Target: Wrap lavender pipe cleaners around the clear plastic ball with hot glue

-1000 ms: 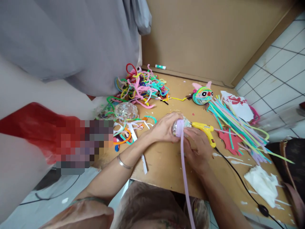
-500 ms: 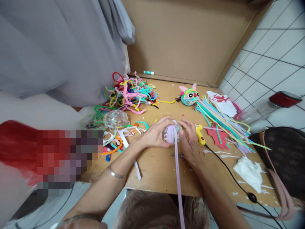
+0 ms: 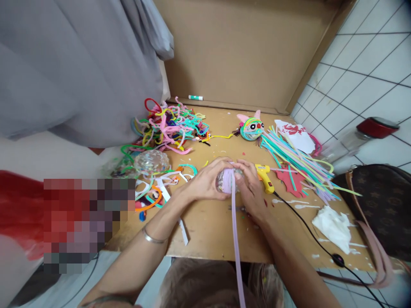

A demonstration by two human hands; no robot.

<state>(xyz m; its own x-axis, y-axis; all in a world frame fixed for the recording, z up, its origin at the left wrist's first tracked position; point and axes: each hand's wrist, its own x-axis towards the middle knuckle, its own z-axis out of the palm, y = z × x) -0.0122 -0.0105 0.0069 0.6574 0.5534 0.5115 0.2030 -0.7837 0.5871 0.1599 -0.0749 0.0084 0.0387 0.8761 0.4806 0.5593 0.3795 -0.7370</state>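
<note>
While both hands clamp around it from either side, left hand (image 3: 207,182) and right hand (image 3: 252,190), the clear ball (image 3: 226,182) sits low over the table (image 3: 212,231), a lilac strip (image 3: 236,244) wrapped over it and trailing down toward the camera. Just right lies a yellow glue gun (image 3: 263,176); beyond, a finished wrapped ball with eyes (image 3: 252,127), loose straight strips (image 3: 295,160), and a tangled pile (image 3: 171,126) far left.
</note>
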